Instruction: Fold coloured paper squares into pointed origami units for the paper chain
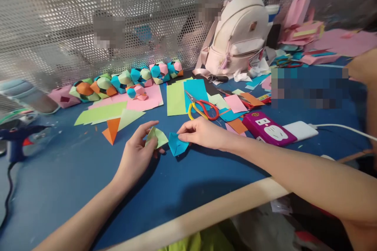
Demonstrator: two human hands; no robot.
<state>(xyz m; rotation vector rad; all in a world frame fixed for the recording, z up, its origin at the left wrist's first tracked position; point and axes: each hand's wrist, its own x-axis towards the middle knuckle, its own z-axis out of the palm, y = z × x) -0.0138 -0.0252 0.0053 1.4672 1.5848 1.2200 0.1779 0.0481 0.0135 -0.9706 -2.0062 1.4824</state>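
My left hand (140, 147) pinches a pale green folded paper piece (159, 138) between thumb and fingers, a little above the blue table (126, 211). Close by on the right, my right hand (200, 133) grips a blue folded paper piece (177, 146) by its upper right corner. The two pieces are side by side with their edges almost meeting; whether they touch I cannot tell. Left of my hands lie an orange folded paper piece (112, 131) and a light green paper triangle (129, 117). Scissors (203, 110) with red and yellow handles rest on coloured sheets beyond my right hand.
A row of paper balls (120, 81) lines the mesh panel (64, 15). Behind stands a pale pink backpack (240, 35). A purple power strip (268, 128) with a white plug and cable lies right. On the left are a blue glue gun (17, 141) and a cup (29, 94).
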